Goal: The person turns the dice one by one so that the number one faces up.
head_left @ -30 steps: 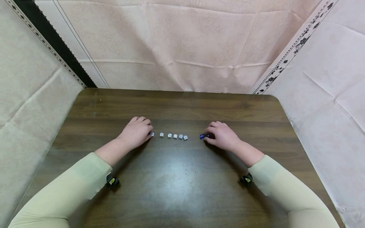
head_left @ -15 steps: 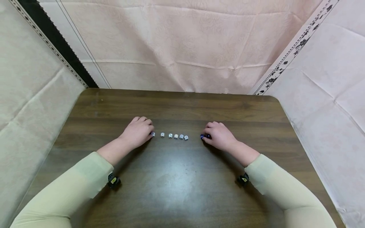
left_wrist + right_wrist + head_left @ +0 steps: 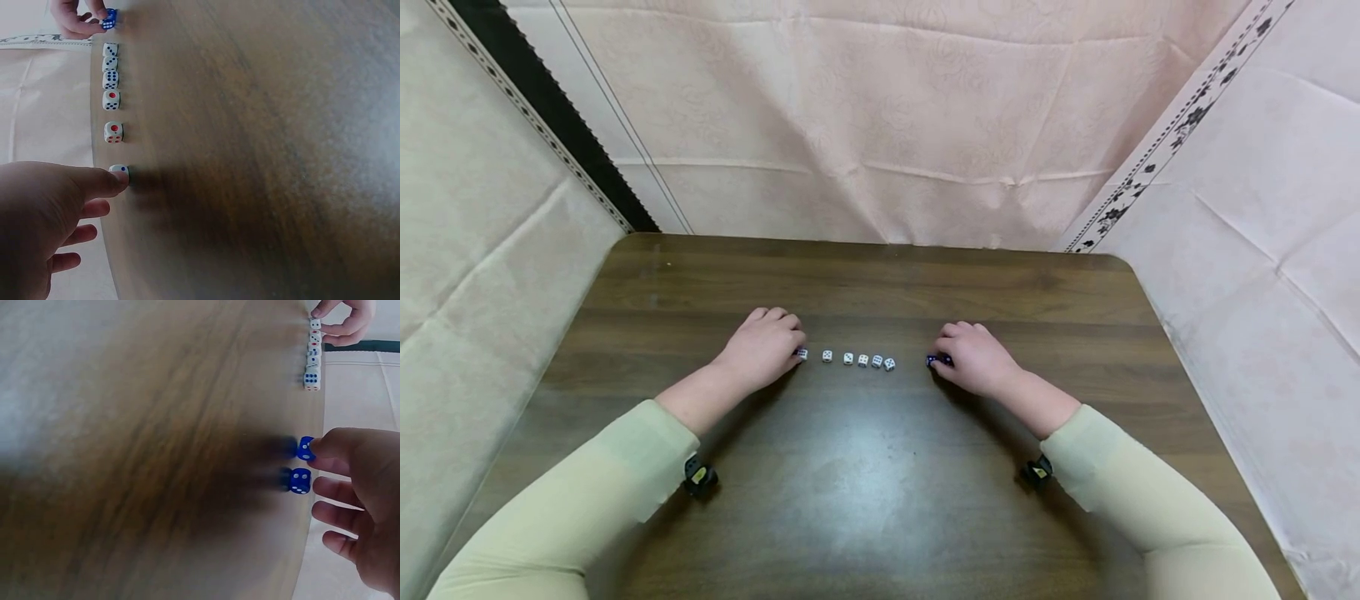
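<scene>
Several white dice (image 3: pixel 847 358) stand in a row across the middle of the table. At the row's left end my left hand (image 3: pixel 763 346) pinches the last white die (image 3: pixel 119 170); the thumb covers part of it in the left wrist view. To the right of the row, across a gap, are two blue dice with white pips. My right hand (image 3: pixel 976 358) pinches one blue die (image 3: pixel 306 449) between thumb and index finger. The other blue die (image 3: pixel 300 480) stands just beside it, near the tips of the remaining fingers.
The brown wooden table (image 3: pixel 865 483) has rounded far corners. Pale cloth (image 3: pixel 880 125) hangs behind its far edge, with more cloth along the left and right sides. Each wrist carries a small black camera (image 3: pixel 700 475).
My right hand has moved a little left, and its thumb and index finger have come onto the left blue die. The left hand stays at its white die.
</scene>
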A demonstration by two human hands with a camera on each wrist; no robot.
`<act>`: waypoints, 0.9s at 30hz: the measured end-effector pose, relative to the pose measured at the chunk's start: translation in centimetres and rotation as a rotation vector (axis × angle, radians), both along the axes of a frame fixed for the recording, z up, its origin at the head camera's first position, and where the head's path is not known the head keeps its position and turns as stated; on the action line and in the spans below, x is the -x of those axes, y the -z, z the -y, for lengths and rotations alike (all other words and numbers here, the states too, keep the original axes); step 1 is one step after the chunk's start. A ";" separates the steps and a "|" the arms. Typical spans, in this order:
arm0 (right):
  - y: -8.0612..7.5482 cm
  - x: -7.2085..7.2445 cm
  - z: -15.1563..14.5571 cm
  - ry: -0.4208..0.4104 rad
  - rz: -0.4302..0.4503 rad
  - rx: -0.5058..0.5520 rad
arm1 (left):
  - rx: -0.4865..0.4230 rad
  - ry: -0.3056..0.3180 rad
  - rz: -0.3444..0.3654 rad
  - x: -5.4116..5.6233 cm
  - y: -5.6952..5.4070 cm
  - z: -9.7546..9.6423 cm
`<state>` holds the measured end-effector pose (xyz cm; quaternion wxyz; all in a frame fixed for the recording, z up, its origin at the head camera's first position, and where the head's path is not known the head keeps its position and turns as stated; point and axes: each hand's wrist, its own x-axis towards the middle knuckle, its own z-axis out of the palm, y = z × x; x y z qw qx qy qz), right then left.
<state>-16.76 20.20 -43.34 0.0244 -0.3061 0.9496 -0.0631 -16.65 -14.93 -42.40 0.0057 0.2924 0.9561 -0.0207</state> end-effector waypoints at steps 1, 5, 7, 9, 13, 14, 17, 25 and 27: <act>-0.1 0.0 0.0 0.003 0.005 -0.006 | 0.000 0.000 0.001 0.0 0.0 0.0; -0.2 0.1 0.1 0.013 0.013 -0.024 | 0.008 0.000 -0.001 0.0 0.0 -0.1; -0.2 0.2 0.2 0.016 0.012 -0.029 | 0.010 0.000 -0.004 0.0 0.0 -0.1; -0.2 0.4 0.2 0.019 0.006 -0.030 | 0.010 -0.001 -0.006 0.0 -0.1 -0.1; -0.1 0.7 0.3 0.026 0.002 -0.026 | 0.001 -0.002 -0.004 0.0 -0.1 -0.1; -0.1 0.7 0.3 0.026 0.002 -0.023 | -0.002 -0.001 -0.003 0.1 -0.1 -0.1; 0.0 0.8 0.3 0.023 0.005 -0.010 | -0.002 -0.004 0.002 0.1 0.0 0.0; -0.5 1.0 -0.3 0.007 0.004 0.052 | -0.005 0.008 -0.004 0.2 0.2 0.0; -0.6 1.0 -0.5 -0.028 0.005 0.061 | -0.006 0.009 -0.004 0.3 0.2 0.1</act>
